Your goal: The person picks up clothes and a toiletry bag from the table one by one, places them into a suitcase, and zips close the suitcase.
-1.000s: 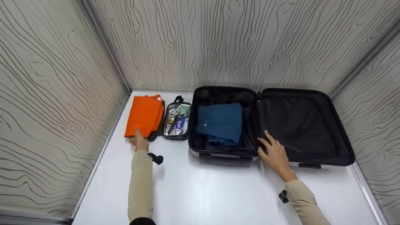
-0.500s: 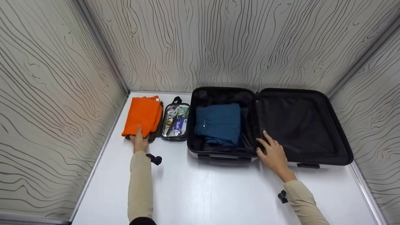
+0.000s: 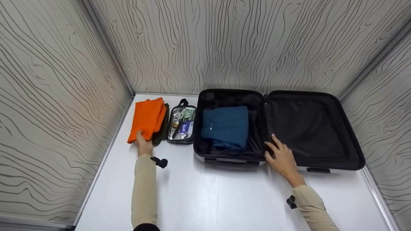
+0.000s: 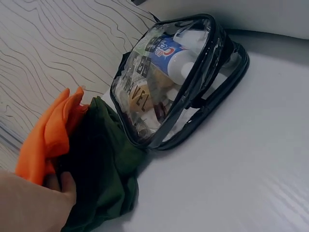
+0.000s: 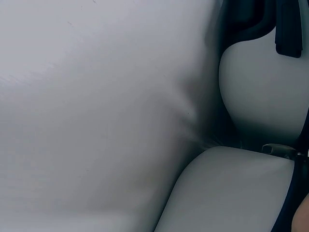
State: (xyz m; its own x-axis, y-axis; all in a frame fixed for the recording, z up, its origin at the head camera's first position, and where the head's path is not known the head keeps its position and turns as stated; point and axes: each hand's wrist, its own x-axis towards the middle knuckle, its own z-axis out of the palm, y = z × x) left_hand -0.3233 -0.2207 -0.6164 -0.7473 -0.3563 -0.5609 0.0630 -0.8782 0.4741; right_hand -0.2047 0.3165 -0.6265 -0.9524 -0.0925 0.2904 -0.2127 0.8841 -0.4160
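Note:
My left hand [image 3: 143,147] grips the near edge of a folded orange garment [image 3: 147,117], thumb on top. In the left wrist view that edge is raised off a dark green garment [image 4: 108,164] beneath it. My right hand [image 3: 284,162] rests with spread fingers on the open black-lined suitcase [image 3: 310,128], by the hinge between its halves. Folded inside the left half lies a teal-blue garment [image 3: 226,126]. In the right wrist view only a sliver of the hand shows, beside the suitcase's pale outer shell [image 5: 241,188].
Between the garments and the suitcase lies a clear toiletry pouch [image 3: 181,125] with black trim, holding a toothpaste tube and other small items. Everything sits on a white table [image 3: 199,199]. Wood-patterned walls [image 3: 224,45] stand at the back and both sides.
My left hand has taken hold of the orange garment, whose near edge has come up and bunched, shifting slightly off the green one. The right hand has stayed on the suitcase.

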